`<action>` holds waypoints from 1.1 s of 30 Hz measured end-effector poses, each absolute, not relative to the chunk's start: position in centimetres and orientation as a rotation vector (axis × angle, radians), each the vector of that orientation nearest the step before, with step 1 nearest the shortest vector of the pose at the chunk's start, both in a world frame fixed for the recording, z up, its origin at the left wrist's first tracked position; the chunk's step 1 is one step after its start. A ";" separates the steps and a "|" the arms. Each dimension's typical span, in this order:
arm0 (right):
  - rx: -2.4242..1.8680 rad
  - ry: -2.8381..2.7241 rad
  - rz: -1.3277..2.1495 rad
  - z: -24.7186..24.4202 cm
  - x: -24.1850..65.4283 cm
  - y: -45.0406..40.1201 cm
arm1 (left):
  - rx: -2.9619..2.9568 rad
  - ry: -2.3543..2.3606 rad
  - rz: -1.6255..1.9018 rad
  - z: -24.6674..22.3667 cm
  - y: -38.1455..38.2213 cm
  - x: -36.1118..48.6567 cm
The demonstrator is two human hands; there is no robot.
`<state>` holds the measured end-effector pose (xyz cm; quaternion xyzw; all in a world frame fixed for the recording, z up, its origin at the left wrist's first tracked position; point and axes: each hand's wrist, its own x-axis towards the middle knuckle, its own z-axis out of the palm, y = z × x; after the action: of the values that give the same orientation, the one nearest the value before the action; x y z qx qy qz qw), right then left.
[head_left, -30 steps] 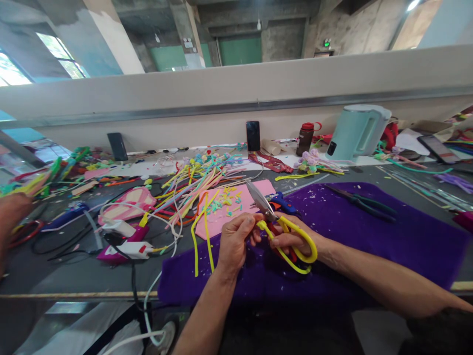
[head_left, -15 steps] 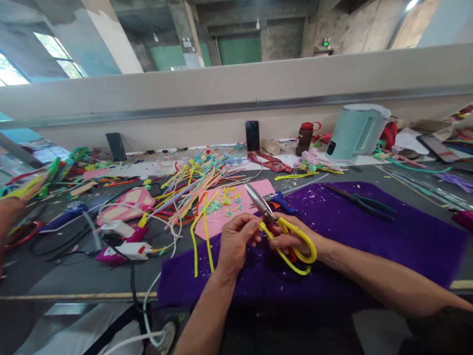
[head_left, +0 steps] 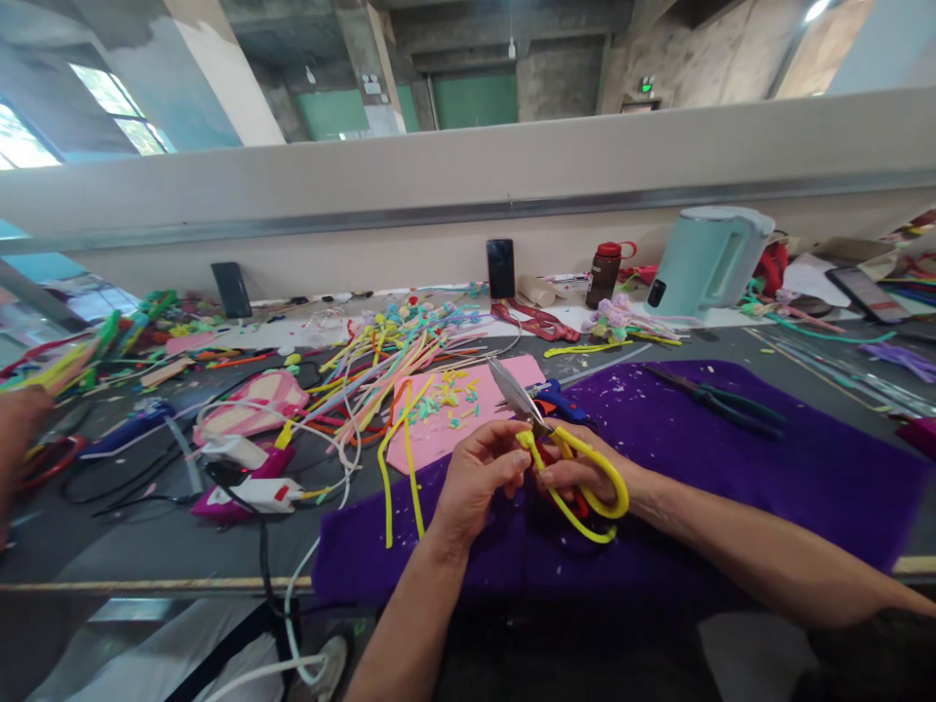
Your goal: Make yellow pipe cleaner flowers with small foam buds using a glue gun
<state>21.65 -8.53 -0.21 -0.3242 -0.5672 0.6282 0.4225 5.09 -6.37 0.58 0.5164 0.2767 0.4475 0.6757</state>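
Left hand (head_left: pixel 472 478) had shifted slightly towards the scissors (head_left: pixel 516 390); thumb sat lower, baring more of the bunched end of the yellow stem (head_left: pixel 565 509). Its pinch was narrow, on the stem near that end. Right hand (head_left: pixel 574 468) stayed wrapped round the scissors' handles. Stem hung above the purple cloth (head_left: pixel 804 487). Judged: a regrip, no cut evident.

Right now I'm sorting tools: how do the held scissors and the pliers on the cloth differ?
The scissors are held up in the right hand; the pliers lie on the purple cloth. The scissors' blades look bright silver; the pliers' jaws look dark. Both point toward the picture's upper left.
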 end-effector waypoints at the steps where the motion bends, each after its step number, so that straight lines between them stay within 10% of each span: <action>1: -0.827 -1.406 1.555 -0.3 21.5 -8.6 | 1.165 0.632 1.026 0.5 -6.4 5.2; 33: -0.847 -1.406 1.305 -1.6 20.8 -8.5 | 1.079 0.646 1.061 0.7 -6.6 5.6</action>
<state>20.78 -8.52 -1.65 -0.3502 -0.5812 0.5392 0.4989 5.56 -6.63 0.71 0.4806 0.2878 0.4725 0.6804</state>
